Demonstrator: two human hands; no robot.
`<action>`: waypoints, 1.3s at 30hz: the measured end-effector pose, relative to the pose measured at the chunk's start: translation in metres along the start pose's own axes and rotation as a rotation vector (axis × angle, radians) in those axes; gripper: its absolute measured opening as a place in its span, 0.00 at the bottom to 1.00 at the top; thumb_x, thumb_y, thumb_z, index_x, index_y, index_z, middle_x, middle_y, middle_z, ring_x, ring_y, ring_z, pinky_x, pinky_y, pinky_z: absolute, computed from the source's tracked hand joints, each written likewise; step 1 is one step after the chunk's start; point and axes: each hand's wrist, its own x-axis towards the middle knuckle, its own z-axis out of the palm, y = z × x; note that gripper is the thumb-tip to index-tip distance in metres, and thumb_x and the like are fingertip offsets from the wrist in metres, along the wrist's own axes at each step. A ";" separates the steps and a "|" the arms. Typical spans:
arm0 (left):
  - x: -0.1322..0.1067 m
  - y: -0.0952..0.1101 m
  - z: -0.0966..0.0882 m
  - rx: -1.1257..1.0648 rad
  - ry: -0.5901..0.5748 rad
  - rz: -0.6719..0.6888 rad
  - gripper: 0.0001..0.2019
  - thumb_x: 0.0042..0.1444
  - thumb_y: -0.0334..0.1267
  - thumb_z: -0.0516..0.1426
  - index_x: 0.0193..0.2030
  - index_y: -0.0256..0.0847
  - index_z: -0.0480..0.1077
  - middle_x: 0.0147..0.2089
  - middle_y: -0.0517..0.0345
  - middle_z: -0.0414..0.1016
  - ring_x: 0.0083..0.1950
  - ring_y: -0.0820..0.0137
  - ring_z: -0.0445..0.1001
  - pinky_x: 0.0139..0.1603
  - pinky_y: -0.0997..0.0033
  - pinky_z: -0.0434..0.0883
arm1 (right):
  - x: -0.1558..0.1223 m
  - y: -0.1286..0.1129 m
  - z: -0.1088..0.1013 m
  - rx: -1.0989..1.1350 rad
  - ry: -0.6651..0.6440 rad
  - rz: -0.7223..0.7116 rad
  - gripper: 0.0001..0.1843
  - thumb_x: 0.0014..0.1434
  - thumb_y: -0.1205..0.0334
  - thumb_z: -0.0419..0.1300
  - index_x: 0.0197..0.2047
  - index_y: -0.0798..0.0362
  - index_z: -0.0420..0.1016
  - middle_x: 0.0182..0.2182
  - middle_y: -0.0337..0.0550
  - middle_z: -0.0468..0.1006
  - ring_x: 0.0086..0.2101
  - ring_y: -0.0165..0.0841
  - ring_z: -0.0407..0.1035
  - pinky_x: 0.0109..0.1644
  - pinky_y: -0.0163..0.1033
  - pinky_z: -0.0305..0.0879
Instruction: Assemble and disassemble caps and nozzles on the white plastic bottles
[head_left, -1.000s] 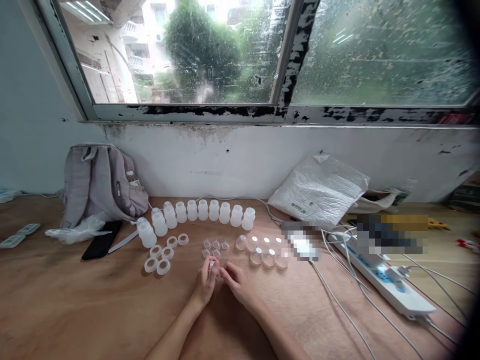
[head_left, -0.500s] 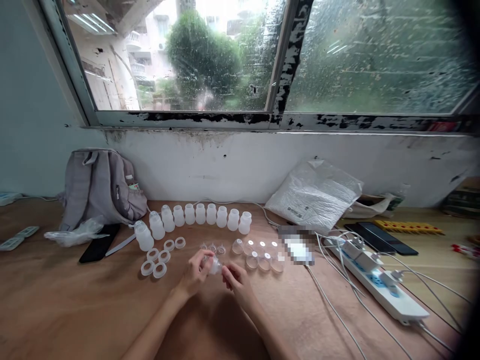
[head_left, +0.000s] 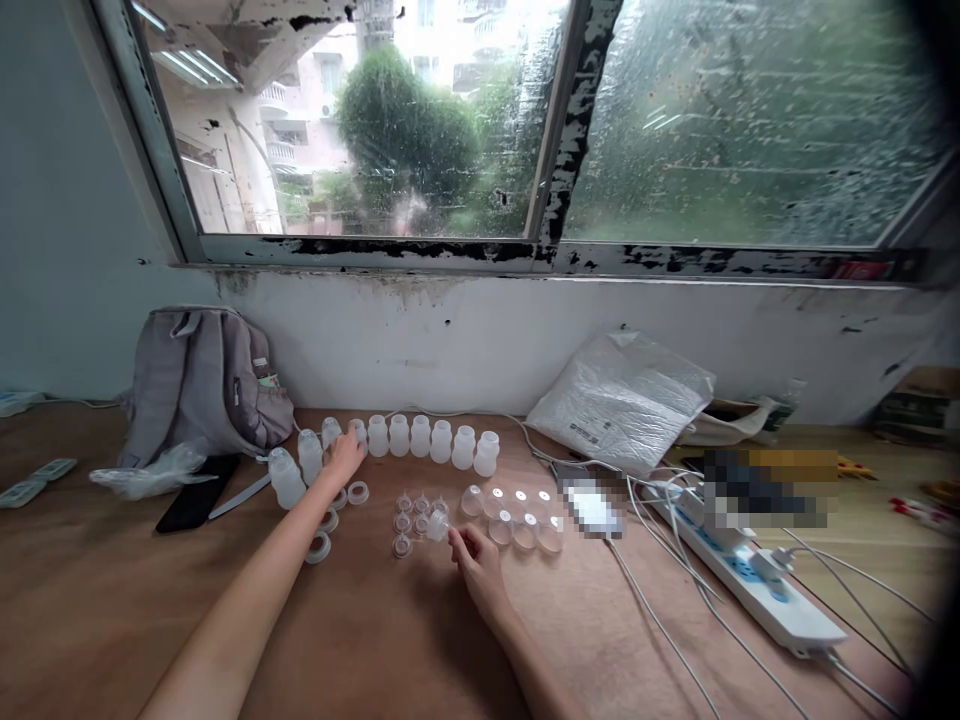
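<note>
While right hand point(head_left: 478, 562) pinched clear fitting point(head_left: 438, 525) near teats point(head_left: 403, 546), left hand point(head_left: 345, 457) was at bottle point(head_left: 361, 428) in row, grip unclear; light hold, straight lift seemed best, clear of next bottle point(head_left: 378, 438).

Bottles point(head_left: 420, 437): frosted plastic, matt, smooth. Rings point(head_left: 318, 547): whitish plastic, semi-matt. Caps point(head_left: 524, 534): clear plastic, glossy. Teats point(head_left: 403, 546): see-through, look like soft silicone, shiny. Held piece point(head_left: 437, 526): translucent, glossy. Table point(head_left: 360, 640): brown wood, visible grain, smooth, faint sheen. Backpack point(head_left: 187, 385): matt grey cloth. Mailer point(head_left: 619, 405): silvery film, crinkled, glossy. Power strip point(head_left: 795, 608): smooth white plastic. Wall point(head_left: 420, 340): matt paint, scuffed. Window frame point(head_left: 465, 252): looks like metal, rough flaking paint. Pane point(head_left: 742, 130): spotted glass.
</note>
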 end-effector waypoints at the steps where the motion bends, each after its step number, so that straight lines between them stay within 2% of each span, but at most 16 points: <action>1: -0.001 -0.001 0.003 -0.004 0.009 0.012 0.14 0.55 0.38 0.48 0.45 0.32 0.62 0.34 0.50 0.69 0.37 0.63 0.71 0.37 0.68 0.65 | 0.000 0.000 0.000 -0.003 0.006 -0.002 0.20 0.54 0.47 0.51 0.20 0.53 0.61 0.16 0.35 0.62 0.18 0.27 0.57 0.20 0.32 0.52; 3: -0.006 -0.002 0.006 -0.019 0.030 0.040 0.10 0.55 0.38 0.48 0.40 0.37 0.65 0.35 0.52 0.68 0.37 0.65 0.70 0.36 0.69 0.65 | 0.000 0.000 -0.001 -0.006 0.016 -0.005 0.20 0.54 0.47 0.51 0.20 0.53 0.61 0.16 0.35 0.62 0.18 0.27 0.57 0.21 0.32 0.53; 6: -0.020 -0.004 0.006 -0.044 0.103 0.076 0.11 0.57 0.41 0.46 0.39 0.40 0.66 0.41 0.51 0.64 0.38 0.67 0.69 0.37 0.69 0.66 | 0.000 -0.002 0.000 0.000 0.014 0.003 0.19 0.55 0.48 0.51 0.21 0.53 0.61 0.16 0.35 0.62 0.18 0.27 0.57 0.22 0.32 0.53; 11: -0.062 0.001 -0.006 -0.296 0.476 0.247 0.09 0.55 0.41 0.49 0.36 0.40 0.67 0.48 0.49 0.58 0.49 0.63 0.63 0.50 0.64 0.63 | -0.001 -0.004 0.002 0.022 0.001 0.022 0.19 0.54 0.47 0.51 0.21 0.53 0.62 0.17 0.34 0.62 0.18 0.26 0.57 0.21 0.32 0.53; 15: -0.107 0.012 -0.007 -0.507 0.501 0.268 0.06 0.56 0.38 0.48 0.37 0.40 0.63 0.50 0.50 0.58 0.52 0.64 0.62 0.52 0.60 0.61 | -0.001 -0.003 0.002 0.057 -0.003 0.040 0.18 0.55 0.47 0.50 0.24 0.54 0.63 0.17 0.35 0.62 0.17 0.25 0.56 0.19 0.31 0.53; 18: -0.136 0.017 0.007 -0.638 0.503 0.280 0.06 0.57 0.36 0.46 0.39 0.41 0.61 0.48 0.51 0.61 0.52 0.64 0.62 0.52 0.59 0.61 | -0.002 -0.002 0.002 0.090 -0.002 0.058 0.18 0.55 0.48 0.50 0.26 0.54 0.63 0.18 0.34 0.62 0.17 0.25 0.55 0.18 0.30 0.52; 20: -0.148 0.017 0.021 -0.670 0.476 0.346 0.07 0.57 0.35 0.45 0.40 0.41 0.61 0.47 0.51 0.62 0.50 0.65 0.64 0.51 0.60 0.62 | -0.001 -0.001 0.002 0.116 -0.002 0.070 0.18 0.55 0.47 0.49 0.27 0.54 0.63 0.18 0.34 0.61 0.16 0.24 0.55 0.17 0.30 0.51; 24: -0.158 0.016 0.045 -0.665 0.298 0.488 0.08 0.55 0.37 0.49 0.43 0.43 0.60 0.49 0.50 0.61 0.51 0.64 0.64 0.49 0.61 0.65 | 0.000 -0.002 0.003 0.172 -0.019 0.091 0.18 0.54 0.46 0.50 0.28 0.54 0.63 0.18 0.34 0.61 0.15 0.23 0.53 0.16 0.30 0.50; 27: -0.160 0.019 0.055 -0.740 0.168 0.505 0.23 0.50 0.43 0.55 0.51 0.42 0.53 0.52 0.45 0.59 0.52 0.61 0.64 0.48 0.59 0.66 | 0.001 -0.004 0.002 0.205 -0.031 0.092 0.18 0.54 0.46 0.50 0.30 0.54 0.64 0.19 0.34 0.61 0.15 0.22 0.53 0.15 0.29 0.49; 29: -0.162 0.023 0.057 -0.756 0.051 0.487 0.32 0.47 0.45 0.57 0.55 0.41 0.46 0.52 0.43 0.60 0.52 0.60 0.64 0.48 0.57 0.66 | 0.001 -0.006 0.000 0.223 -0.032 0.084 0.17 0.54 0.47 0.51 0.31 0.54 0.64 0.19 0.34 0.60 0.15 0.23 0.53 0.15 0.29 0.49; 31: -0.164 0.027 0.055 -0.735 -0.046 0.489 0.34 0.48 0.43 0.57 0.58 0.42 0.44 0.53 0.43 0.59 0.53 0.60 0.64 0.49 0.57 0.65 | 0.001 -0.008 -0.002 0.242 -0.028 0.077 0.16 0.54 0.48 0.51 0.32 0.54 0.64 0.20 0.34 0.61 0.16 0.23 0.54 0.15 0.29 0.49; 35: -0.165 0.031 0.046 -0.723 -0.093 0.528 0.29 0.49 0.38 0.55 0.58 0.44 0.51 0.52 0.47 0.60 0.51 0.62 0.65 0.49 0.62 0.66 | 0.001 -0.009 -0.007 0.230 -0.017 0.043 0.16 0.54 0.49 0.52 0.34 0.54 0.64 0.20 0.35 0.62 0.16 0.24 0.55 0.17 0.31 0.52; 39: -0.166 0.031 0.041 -0.759 -0.166 0.470 0.29 0.45 0.39 0.58 0.55 0.46 0.55 0.47 0.53 0.67 0.46 0.65 0.69 0.47 0.64 0.67 | 0.002 -0.009 -0.012 0.143 -0.025 -0.022 0.14 0.54 0.51 0.52 0.35 0.54 0.66 0.20 0.35 0.62 0.17 0.25 0.57 0.18 0.31 0.54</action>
